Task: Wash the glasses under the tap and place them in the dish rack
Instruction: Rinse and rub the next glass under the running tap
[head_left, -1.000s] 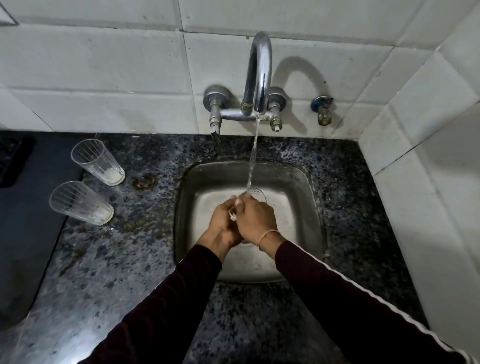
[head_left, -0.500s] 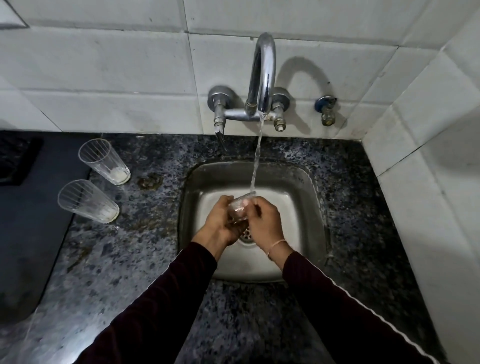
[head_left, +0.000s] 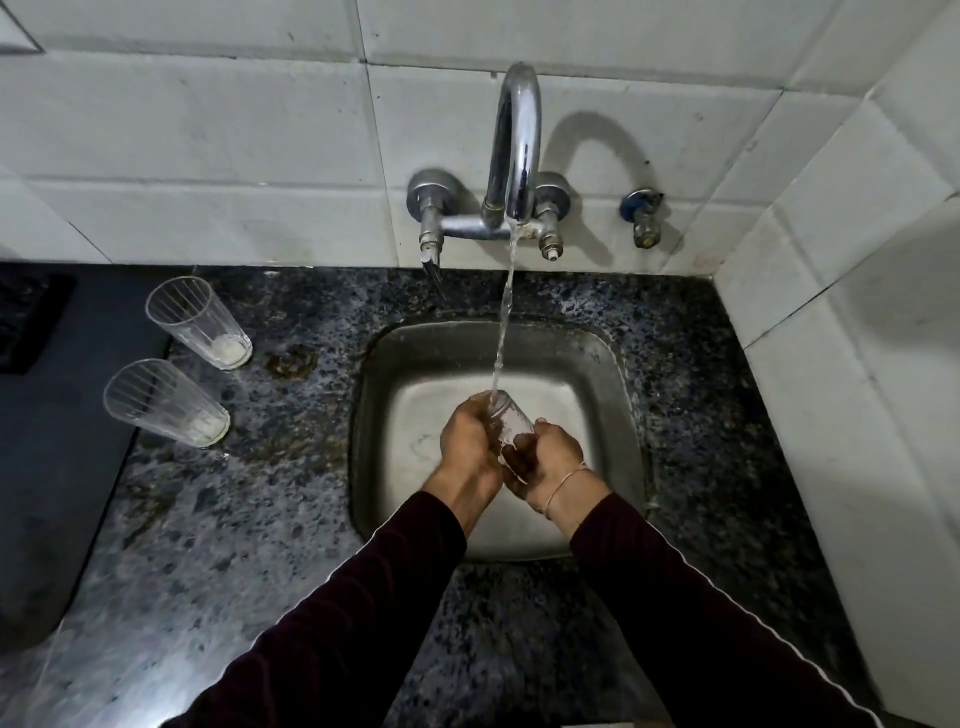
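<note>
Where white tiles (head_left: 208, 130) meet, speckled granite counter (head_left: 260, 519), steel sink (head_left: 618, 374).

- Water runs from the tap (head_left: 514, 156) onto a clear glass (head_left: 511, 418) held over the sink (head_left: 613, 364).
- The left hand (head_left: 470, 441) and right hand (head_left: 545, 457) both grip it.
- Two ribbed glasses (head_left: 197, 322) (head_left: 166, 402) stand on the counter (head_left: 260, 493) left of the sink.

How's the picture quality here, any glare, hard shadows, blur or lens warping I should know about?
Head view: wide-angle warping bows the wall tiles and counter edges; the tap shows a bright highlight and throws a hard shadow rightward on the tiles; the sink floor glares pale; the glass between the left hand and right hand is smeared by water; the left edge is murky.
</note>
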